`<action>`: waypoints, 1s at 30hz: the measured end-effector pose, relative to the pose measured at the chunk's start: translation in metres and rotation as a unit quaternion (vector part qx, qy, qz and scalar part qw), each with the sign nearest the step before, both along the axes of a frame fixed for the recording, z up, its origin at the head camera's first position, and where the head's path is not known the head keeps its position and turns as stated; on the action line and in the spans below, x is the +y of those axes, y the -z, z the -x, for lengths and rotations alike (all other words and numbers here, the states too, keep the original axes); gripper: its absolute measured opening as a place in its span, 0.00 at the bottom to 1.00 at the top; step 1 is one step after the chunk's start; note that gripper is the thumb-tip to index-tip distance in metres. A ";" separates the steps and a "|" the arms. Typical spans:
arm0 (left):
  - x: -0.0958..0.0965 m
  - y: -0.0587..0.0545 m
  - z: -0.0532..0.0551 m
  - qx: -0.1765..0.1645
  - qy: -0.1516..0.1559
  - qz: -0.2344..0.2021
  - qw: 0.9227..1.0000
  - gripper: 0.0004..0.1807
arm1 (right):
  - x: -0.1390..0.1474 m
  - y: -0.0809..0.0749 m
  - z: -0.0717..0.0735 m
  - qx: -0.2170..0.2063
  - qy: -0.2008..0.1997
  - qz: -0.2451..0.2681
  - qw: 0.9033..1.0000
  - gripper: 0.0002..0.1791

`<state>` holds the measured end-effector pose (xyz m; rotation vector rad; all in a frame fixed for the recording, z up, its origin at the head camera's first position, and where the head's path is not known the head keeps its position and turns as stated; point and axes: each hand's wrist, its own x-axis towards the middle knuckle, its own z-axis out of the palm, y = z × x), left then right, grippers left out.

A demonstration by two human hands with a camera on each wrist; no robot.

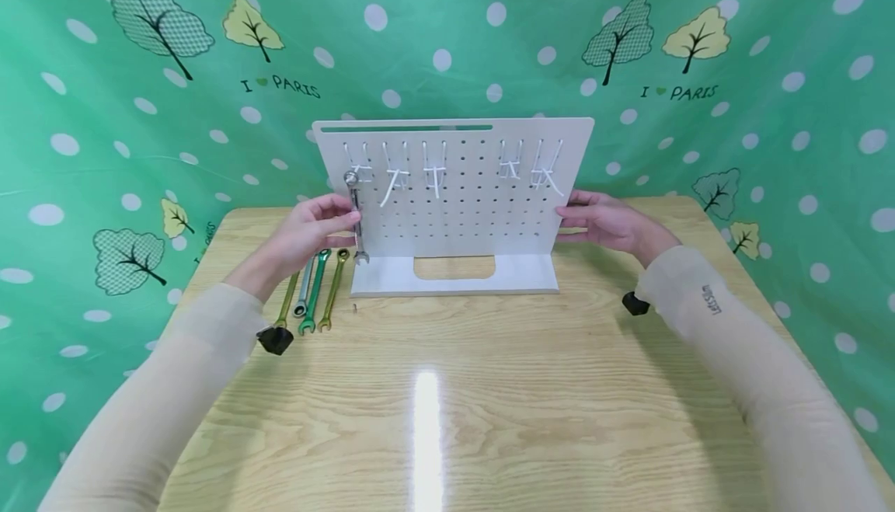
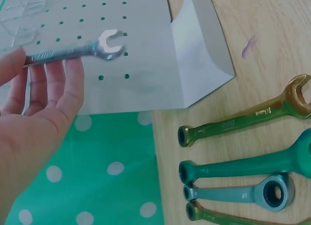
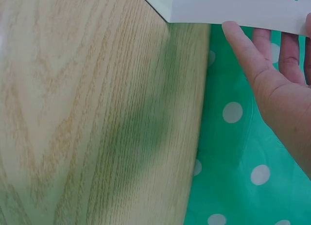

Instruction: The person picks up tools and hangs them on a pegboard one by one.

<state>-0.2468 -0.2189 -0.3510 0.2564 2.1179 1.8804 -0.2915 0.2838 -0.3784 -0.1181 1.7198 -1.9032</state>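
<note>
A white pegboard [image 1: 482,224] stands upright on its base, with several white hooks [image 1: 435,170] along its upper rows. At its left edge my left hand [image 1: 318,224] pinches a silver combination wrench [image 2: 63,54] between thumb and fingertips. The wrench lies along the board's face, open end down, its ring end up at the leftmost hook [image 1: 360,161]. On the opposite side my right hand [image 1: 604,221] holds the board's right edge, thumb toward the front. In the right wrist view, some fingers [image 3: 262,40] pass behind the board and their tips are hidden.
Left of the base, several wrenches lie on the wooden table [image 1: 517,388]: a green one [image 1: 316,290], a gold one [image 1: 334,290], a silver-blue one [image 2: 233,193] and another gold one [image 1: 287,302]. A tiny object [image 1: 354,308] lies before the base. A green dotted curtain [image 1: 447,30] hangs behind.
</note>
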 end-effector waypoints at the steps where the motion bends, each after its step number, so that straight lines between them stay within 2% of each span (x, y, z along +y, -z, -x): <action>1: 0.000 0.001 0.001 -0.002 -0.005 -0.003 1.000 0.16 | -0.001 0.001 0.000 0.000 0.002 0.002 1.000 0.21; 7: 0.006 0.013 0.003 -0.005 -0.038 -0.001 0.999 0.21 | -0.005 0.005 0.000 -0.006 0.007 0.009 1.000 0.25; 14: 0.017 0.030 0.006 0.008 -0.067 -0.012 0.998 0.27 | -0.001 0.007 -0.001 0.008 0.000 0.002 1.000 0.26; 26: 0.020 0.035 0.006 0.020 -0.117 -0.011 0.993 0.21 | -0.001 0.008 -0.001 0.029 -0.012 0.011 0.999 0.25; 30: 0.026 0.034 0.004 0.004 -0.123 -0.024 0.992 0.23 | 0.001 0.010 -0.002 0.029 -0.008 0.008 1.000 0.25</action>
